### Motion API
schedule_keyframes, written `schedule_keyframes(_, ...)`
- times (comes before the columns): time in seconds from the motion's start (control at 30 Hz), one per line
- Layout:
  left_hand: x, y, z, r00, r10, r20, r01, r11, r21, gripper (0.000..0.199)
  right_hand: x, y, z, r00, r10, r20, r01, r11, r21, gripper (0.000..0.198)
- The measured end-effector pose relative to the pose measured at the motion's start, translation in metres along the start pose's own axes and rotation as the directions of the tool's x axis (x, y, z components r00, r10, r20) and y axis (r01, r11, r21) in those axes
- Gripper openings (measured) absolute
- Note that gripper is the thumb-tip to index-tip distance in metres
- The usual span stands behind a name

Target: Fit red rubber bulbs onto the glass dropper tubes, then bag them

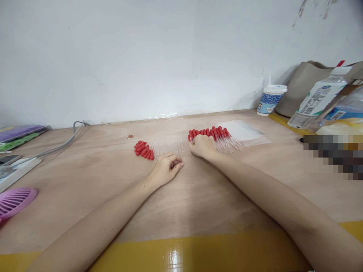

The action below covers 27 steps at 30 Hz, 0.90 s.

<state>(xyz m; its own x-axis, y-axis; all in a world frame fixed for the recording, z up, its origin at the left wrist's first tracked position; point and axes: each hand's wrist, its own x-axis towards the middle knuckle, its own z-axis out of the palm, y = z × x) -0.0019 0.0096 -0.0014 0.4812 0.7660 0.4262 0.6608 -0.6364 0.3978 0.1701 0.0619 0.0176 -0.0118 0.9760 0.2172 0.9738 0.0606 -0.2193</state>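
Note:
My right hand [203, 146] is closed in a pinch at the left end of a row of glass droppers with red rubber bulbs [219, 133], on a dropper whose red top shows just above the fingers. The fingertips are partly hidden. My left hand [167, 168] rests on the table with loosely curled fingers, thumb apart, and no object visible in it. Just beyond it lies a row of thin clear tubes [167, 146]. A small pile of loose red rubber bulbs [143, 150] sits to the left of these tubes.
Clear plastic bags [245, 132] lie behind the droppers. At the right stand a paper cup [270, 101], a plastic bottle [320, 98] and a grey bag [297, 87]. On the left are a grey cable [61, 146], a pink fan [17, 202] and a power strip [24, 172].

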Motion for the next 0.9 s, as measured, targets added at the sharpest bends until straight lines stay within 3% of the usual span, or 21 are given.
schedule_keyframes(0.13,0.000,0.000,0.000,1.000,0.000,-0.004,0.000,1.000,0.000,0.013,-0.001,0.001,0.000,0.998,-0.022,0.061,0.021,1.000,0.019,0.028)
schedule_keyframes(0.4,-0.001,0.000,0.000,1.000,0.010,-0.009,-0.010,1.000,0.001,0.013,0.000,-0.003,-0.003,0.998,0.007,0.069,-0.007,1.000,0.008,0.028)
schedule_keyframes(0.53,-0.001,-0.003,-0.004,0.982,0.029,-0.185,-0.014,0.997,0.081,0.018,0.001,-0.010,-0.008,0.997,-0.069,-0.033,0.069,0.998,-0.012,0.028)
schedule_keyframes(0.63,-0.001,-0.007,-0.014,0.964,-0.013,-0.265,0.075,0.972,0.223,0.019,0.008,-0.017,-0.008,0.994,-0.088,-0.059,0.088,0.996,-0.005,0.028)
schedule_keyframes(0.77,-0.001,-0.010,-0.027,0.978,-0.112,-0.178,0.187,0.848,0.495,0.027,0.021,-0.029,-0.001,1.000,-0.003,0.027,0.003,1.000,0.006,0.022)
schedule_keyframes(0.9,-0.002,-0.010,-0.028,0.991,-0.101,-0.090,0.135,0.793,0.594,0.025,0.030,-0.037,0.006,0.995,0.049,0.083,-0.050,0.999,0.005,0.019)
